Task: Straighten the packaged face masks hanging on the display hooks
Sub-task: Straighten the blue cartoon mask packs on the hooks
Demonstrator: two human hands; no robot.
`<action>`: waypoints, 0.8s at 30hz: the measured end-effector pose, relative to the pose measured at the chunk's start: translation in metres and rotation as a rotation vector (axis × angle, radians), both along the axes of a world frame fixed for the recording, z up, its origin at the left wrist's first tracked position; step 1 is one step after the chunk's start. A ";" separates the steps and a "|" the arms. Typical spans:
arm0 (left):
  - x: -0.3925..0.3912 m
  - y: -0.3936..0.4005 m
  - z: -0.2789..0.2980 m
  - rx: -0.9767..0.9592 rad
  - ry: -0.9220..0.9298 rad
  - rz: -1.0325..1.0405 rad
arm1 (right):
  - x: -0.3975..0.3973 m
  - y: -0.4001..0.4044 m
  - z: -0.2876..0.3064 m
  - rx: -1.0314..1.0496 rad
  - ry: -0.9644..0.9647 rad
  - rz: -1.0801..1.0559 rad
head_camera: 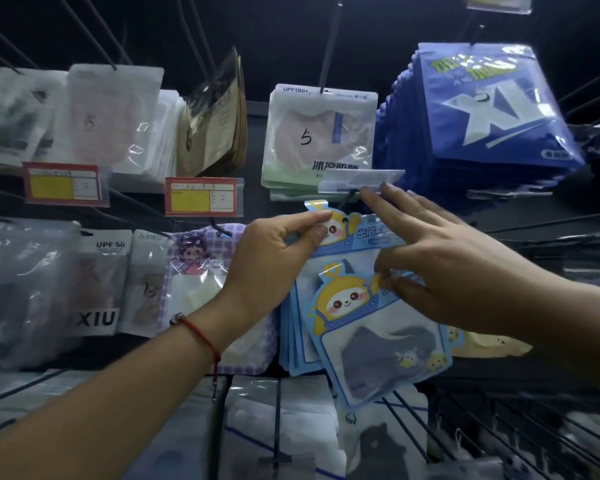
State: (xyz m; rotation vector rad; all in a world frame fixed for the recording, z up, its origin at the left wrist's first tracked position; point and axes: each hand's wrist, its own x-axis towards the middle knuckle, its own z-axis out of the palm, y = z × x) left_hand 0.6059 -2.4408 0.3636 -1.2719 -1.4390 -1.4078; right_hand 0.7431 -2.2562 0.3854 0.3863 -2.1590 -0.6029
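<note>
A stack of light-blue mask packs (pixel 347 244) printed with a yellow cartoon face hangs on a black hook in the middle of the rack. My left hand (pixel 274 258) pinches the top corner of the hanging packs by the cartoon head. One loose pack of the same kind (pixel 378 341) hangs lower and tilted, showing a dark mask through its window. My right hand (pixel 440 268) pinches the top edge of that tilted pack with thumb and a lower finger, while its other fingers stretch straight toward the hook's clear label holder (pixel 359 180).
A white-and-green pack marked 5 (pixel 321 133) hangs above, dark blue packs (pixel 489 109) to the upper right. A purple checked pack (pixel 201 271) and white packs (pixel 104 285) hang to the left. Red-framed price tags (pixel 201 196) and bare wire hooks (pixel 499 431) stick out around.
</note>
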 end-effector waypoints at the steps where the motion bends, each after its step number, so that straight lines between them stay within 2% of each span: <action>1: -0.001 0.000 0.001 -0.002 -0.001 0.007 | 0.000 0.000 0.001 -0.004 -0.009 -0.008; 8: -0.018 0.001 -0.003 -0.080 -0.070 0.073 | 0.000 -0.002 0.002 -0.039 -0.022 0.001; 9: -0.022 0.002 -0.003 -0.097 -0.006 0.157 | 0.000 -0.002 0.002 -0.040 -0.013 -0.001; 13: -0.038 0.002 -0.003 -0.187 0.450 0.622 | 0.000 -0.002 0.001 -0.032 0.014 -0.015; 16: -0.049 0.002 -0.003 -0.227 0.628 0.772 | -0.003 0.000 0.000 -0.014 0.044 -0.038; 21: -0.052 -0.001 -0.007 -0.209 0.637 0.817 | -0.006 0.001 0.000 -0.004 0.069 -0.043; 24: -0.030 -0.012 -0.017 -0.055 0.610 0.661 | -0.007 0.001 -0.002 -0.008 0.079 -0.033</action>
